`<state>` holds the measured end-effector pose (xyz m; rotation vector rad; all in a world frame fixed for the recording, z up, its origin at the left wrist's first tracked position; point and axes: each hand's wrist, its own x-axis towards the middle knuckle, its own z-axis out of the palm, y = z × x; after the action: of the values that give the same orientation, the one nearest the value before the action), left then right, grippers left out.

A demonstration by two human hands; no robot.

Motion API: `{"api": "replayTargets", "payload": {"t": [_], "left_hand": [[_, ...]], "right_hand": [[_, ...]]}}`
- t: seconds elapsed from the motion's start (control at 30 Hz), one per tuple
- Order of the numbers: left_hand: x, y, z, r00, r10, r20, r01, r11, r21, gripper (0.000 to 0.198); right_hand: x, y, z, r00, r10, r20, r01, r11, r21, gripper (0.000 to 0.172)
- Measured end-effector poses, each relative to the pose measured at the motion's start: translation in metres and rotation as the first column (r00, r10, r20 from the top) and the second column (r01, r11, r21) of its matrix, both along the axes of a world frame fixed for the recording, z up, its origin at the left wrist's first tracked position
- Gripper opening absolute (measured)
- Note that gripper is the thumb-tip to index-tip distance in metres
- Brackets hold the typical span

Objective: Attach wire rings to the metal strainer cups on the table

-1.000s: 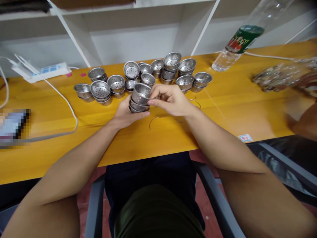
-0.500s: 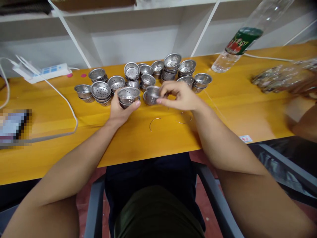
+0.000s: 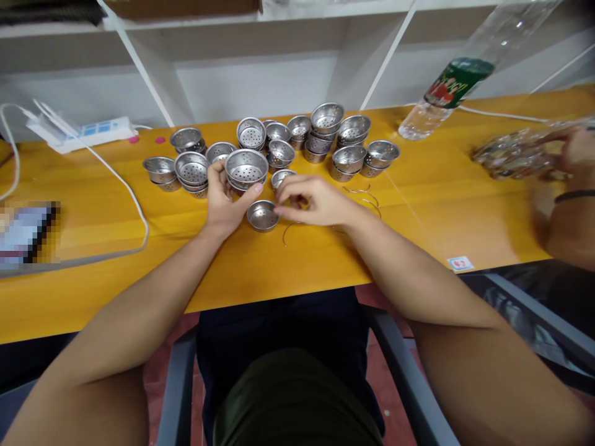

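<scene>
My left hand (image 3: 226, 201) is wrapped round a short stack of perforated steel strainer cups (image 3: 246, 166), thumb at the front, holding it upright with the openings up. My right hand (image 3: 309, 199) pinches the right rim of a single strainer cup (image 3: 263, 217), just in front of the held stack and low over the table. Another strainer cup (image 3: 282, 178) stands behind my right fingers, partly covered by them. Thin curved wires (image 3: 372, 200) lie on the table around my right wrist.
Several stacked strainer cups (image 3: 318, 144) crowd the back of the yellow table (image 3: 209, 279). A power strip (image 3: 105, 130) with white cables and a phone (image 3: 23, 235) lie left. A plastic bottle (image 3: 446, 93) stands back right. At far right, another person's hand (image 3: 579, 152) touches a bagged bundle (image 3: 506, 152).
My right hand has moved toward me and slightly left, bringing a single strainer cup in front of the stack. The left hand's stack has risen slightly. The other person's hand has shifted.
</scene>
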<state>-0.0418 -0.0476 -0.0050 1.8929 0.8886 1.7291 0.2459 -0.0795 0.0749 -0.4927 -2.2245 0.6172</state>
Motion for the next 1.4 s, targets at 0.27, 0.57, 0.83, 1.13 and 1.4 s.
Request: {"api": "replayTargets", "payload": {"t": [0.27, 0.57, 0.83, 1.13, 1.4], "left_hand": [[-0.001, -0.033, 0.035, 0.916, -0.097, -0.389, 0.11, 0.994, 0.013, 0.102], [-0.001, -0.038, 0.041, 0.917, -0.115, -0.382, 0.11, 0.993, -0.035, 0.106], [0.006, -0.039, 0.045, 0.932, -0.169, -0.321, 0.149, 0.985, -0.086, 0.107], [0.008, -0.037, 0.048, 0.923, -0.212, -0.32, 0.18, 0.976, -0.126, 0.106], [0.01, -0.037, 0.047, 0.931, -0.233, -0.28, 0.193, 0.967, -0.164, 0.102]], "right_hand": [[0.007, 0.01, -0.004, 0.989, -0.103, -0.103, 0.107, 0.994, 0.039, 0.108], [0.005, 0.005, 0.0, 0.989, -0.073, -0.125, 0.058, 0.99, -0.126, 0.079], [0.009, 0.006, 0.004, 0.987, -0.065, -0.147, 0.039, 0.984, -0.176, 0.082], [0.01, 0.011, 0.003, 0.986, -0.064, -0.156, 0.041, 0.988, -0.146, 0.081], [0.011, 0.014, -0.001, 0.986, -0.047, -0.161, 0.024, 0.99, -0.141, 0.082]]}}
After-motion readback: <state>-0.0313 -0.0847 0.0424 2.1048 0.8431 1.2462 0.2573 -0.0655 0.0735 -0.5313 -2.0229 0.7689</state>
